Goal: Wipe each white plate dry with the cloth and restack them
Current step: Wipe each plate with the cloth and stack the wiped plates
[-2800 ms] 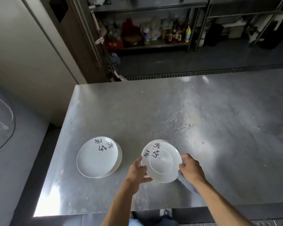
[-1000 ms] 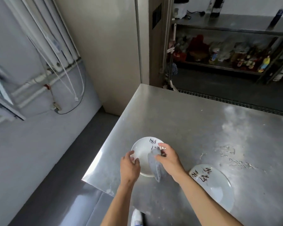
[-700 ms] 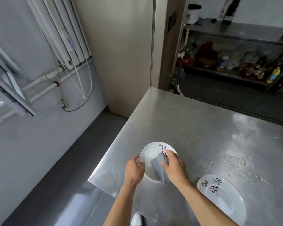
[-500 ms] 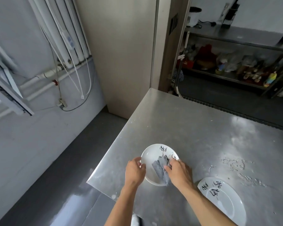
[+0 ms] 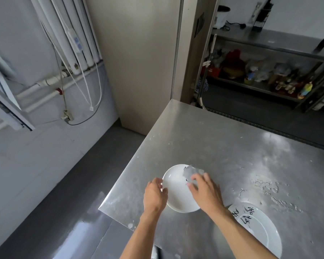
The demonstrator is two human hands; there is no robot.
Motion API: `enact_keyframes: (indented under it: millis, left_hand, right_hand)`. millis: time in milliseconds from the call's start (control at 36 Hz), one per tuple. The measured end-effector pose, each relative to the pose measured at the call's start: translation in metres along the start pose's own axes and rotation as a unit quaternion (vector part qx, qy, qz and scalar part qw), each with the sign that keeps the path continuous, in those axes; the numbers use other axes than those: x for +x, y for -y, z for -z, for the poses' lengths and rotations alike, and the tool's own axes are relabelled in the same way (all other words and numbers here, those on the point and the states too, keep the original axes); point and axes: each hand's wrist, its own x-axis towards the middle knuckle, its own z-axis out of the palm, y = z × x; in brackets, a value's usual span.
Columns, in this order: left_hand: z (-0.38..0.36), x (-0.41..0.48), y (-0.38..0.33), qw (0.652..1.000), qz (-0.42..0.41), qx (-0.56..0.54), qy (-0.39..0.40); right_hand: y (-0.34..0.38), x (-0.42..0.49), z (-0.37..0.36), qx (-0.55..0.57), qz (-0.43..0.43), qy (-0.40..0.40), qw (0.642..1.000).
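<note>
The table [image 5: 223, 146] is brushed steel, dull-sheened and smudged, with water beads toward its right edge. Both plates [image 5: 178, 191] [image 5: 260, 228] look glossy, smooth white ceramic; the cloth [image 5: 192, 171] is soft, matt grey fabric.

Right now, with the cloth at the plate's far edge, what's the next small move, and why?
Probably drag the cloth across the plate toward the near rim. The right hand presses it only on the far-right edge, the centre and near side lie uncovered, and the left hand grips the left rim.
</note>
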Motion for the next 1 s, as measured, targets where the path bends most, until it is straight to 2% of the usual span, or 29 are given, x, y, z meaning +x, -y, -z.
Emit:
enact_keyframes:
  millis: [83, 194, 278, 361, 667, 778, 861, 1000]
  left_hand:
    - [-0.001, 0.001, 0.000, 1.000, 0.001, 0.004, -0.009]
    - [-0.001, 0.002, 0.001, 1.000, 0.004, -0.012, -0.006]
    - [0.000, 0.004, 0.001, 1.000, 0.015, -0.020, 0.004]
    - [0.002, 0.007, -0.002, 0.998, 0.035, -0.038, 0.017]
    - [0.005, 0.006, -0.012, 0.979, 0.089, -0.176, 0.047]
    - [0.010, 0.003, -0.015, 0.956, 0.100, -0.262, 0.087]
    - [0.016, -0.004, -0.015, 0.927, 0.118, -0.321, 0.153]
    - [0.022, -0.014, -0.012, 0.902, 0.115, -0.361, 0.206]
  right_hand:
    - [0.005, -0.005, -0.007, -0.029, 0.038, 0.002, 0.999]
    - [0.008, -0.009, -0.016, -0.049, -0.038, -0.032, 0.998]
    - [0.005, -0.007, -0.015, -0.047, -0.102, 0.029, 0.993]
    - [0.001, -0.005, -0.015, 0.045, -0.113, 0.084, 0.989]
    - [-0.003, -0.003, -0.014, 0.079, -0.112, 0.099, 0.986]
    - [-0.005, -0.002, -0.011, 0.087, -0.113, 0.104, 0.984]
    - [-0.007, -0.002, -0.012, 0.096, -0.110, 0.099, 0.984]
    - [-0.010, -0.003, -0.013, 0.099, -0.110, 0.098, 0.984]
